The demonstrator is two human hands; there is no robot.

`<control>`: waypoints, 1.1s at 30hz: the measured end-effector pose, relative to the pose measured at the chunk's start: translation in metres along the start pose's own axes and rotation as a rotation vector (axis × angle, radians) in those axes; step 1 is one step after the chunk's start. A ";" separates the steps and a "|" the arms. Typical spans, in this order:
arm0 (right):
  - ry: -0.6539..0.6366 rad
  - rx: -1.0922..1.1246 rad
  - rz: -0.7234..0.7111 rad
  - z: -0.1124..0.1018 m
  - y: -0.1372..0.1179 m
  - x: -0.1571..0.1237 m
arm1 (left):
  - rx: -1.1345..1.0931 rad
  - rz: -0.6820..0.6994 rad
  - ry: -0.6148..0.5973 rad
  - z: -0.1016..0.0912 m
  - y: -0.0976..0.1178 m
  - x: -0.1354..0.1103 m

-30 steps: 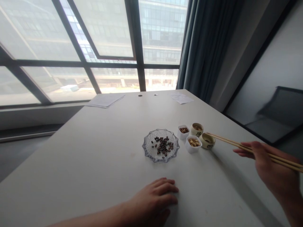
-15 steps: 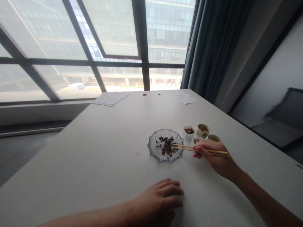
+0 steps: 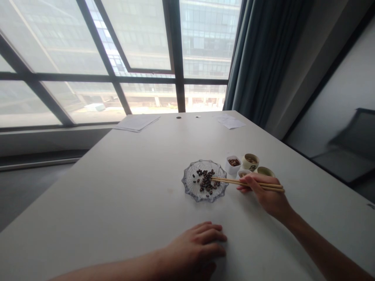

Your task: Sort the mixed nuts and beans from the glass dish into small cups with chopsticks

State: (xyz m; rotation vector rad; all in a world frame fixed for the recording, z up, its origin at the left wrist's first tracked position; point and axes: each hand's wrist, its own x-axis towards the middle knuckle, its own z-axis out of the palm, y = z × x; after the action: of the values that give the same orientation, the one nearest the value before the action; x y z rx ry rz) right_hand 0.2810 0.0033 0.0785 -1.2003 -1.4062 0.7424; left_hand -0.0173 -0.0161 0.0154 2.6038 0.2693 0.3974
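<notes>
My right hand (image 3: 263, 193) is closed around a pair of wooden chopsticks (image 3: 234, 181). Their tips lie close together among dark brown beans (image 3: 206, 181) in a clear scalloped glass dish (image 3: 190, 190); whether a bean is pinched I cannot tell. Just behind the hand are small containers: a white cup (image 3: 233, 168) with reddish-brown pieces, a second white cup (image 3: 242, 173) partly hidden by my fingers, a cream cup (image 3: 250, 161) with a dark character, and a greenish cup (image 3: 266, 171). My left hand (image 3: 202, 244) rests on the table with its fingers stretched out, holding nothing.
The white table (image 3: 131, 175) runs up to the windows. Sheets of paper (image 3: 137, 123) lie at its far left, and another paper (image 3: 231, 121) at the far right. A dark curtain (image 3: 254, 58) hangs behind, and a chair (image 3: 357, 136) stands off to the right.
The chopstick tips have drawn together, where half a second ago they were slightly apart in the beans. My left hand has stayed in place.
</notes>
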 end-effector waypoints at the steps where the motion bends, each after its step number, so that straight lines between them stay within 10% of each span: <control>1: 0.036 -0.003 -0.005 -0.004 -0.003 -0.002 | 0.002 0.002 0.003 0.000 0.000 0.000; 11: 0.621 -0.240 0.000 -0.095 -0.030 -0.043 | -0.026 -0.008 -0.020 0.000 -0.002 -0.001; 19: 0.599 -0.441 -0.019 -0.113 -0.036 -0.054 | -0.029 -0.009 -0.027 -0.004 0.000 0.001; 22: 0.473 -0.385 -0.076 -0.098 -0.047 -0.046 | -0.027 -0.013 -0.022 -0.003 0.001 0.001; 28: -0.165 -0.307 -0.160 -0.049 -0.055 -0.007 | -0.020 -0.022 -0.015 0.000 0.001 -0.001; 33: -0.375 -0.423 -0.173 -0.020 -0.055 0.021 | 0.003 -0.016 0.011 0.000 0.004 -0.001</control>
State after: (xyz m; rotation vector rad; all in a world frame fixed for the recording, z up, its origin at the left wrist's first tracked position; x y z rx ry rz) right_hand 0.2887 0.0034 0.1399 -1.2780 -2.0264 0.5819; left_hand -0.0183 -0.0194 0.0171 2.6011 0.2940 0.4061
